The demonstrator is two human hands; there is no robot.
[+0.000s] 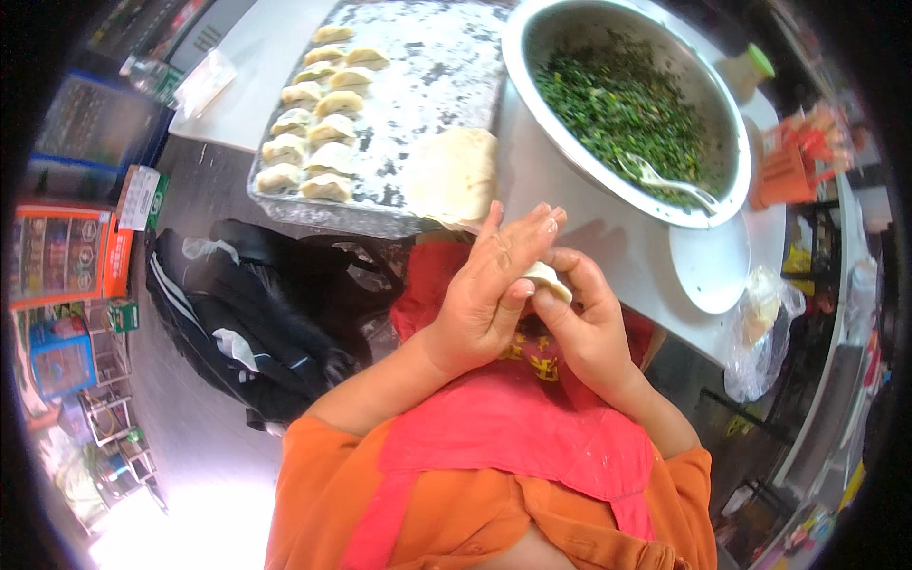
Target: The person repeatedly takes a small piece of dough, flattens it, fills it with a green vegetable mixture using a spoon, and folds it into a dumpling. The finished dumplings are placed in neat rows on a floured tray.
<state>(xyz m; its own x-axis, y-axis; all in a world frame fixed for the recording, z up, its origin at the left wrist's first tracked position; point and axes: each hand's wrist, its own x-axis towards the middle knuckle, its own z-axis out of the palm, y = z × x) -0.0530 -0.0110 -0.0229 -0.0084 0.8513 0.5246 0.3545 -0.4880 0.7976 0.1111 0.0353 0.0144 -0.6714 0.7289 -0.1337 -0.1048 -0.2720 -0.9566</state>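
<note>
A pale folded dumpling (547,280) is pinched between the thumb and fingers of my right hand (588,306). My left hand (491,285) is beside it, fingers stretched out, its thumb tip close to the dumpling; whether it also grips the dough cannot be told. Beyond my hands, a floured tray (427,92) bears two columns of folded dumplings (331,130) on its left part. A stack of dough wrappers (456,174) lies at the tray's near right corner. To the right, a large metal bowl (741,153) holds chopped green filling (613,107) with a spoon (666,178) in it.
A white plate (711,271) sits at the table's right edge, near a plastic bag (762,342) hanging there. Behind it stand an orange basket (784,174) and a green-lidded jar (748,71). Dark clothing (242,313) lies left of me below the tray. A bottle (151,77) is at far left.
</note>
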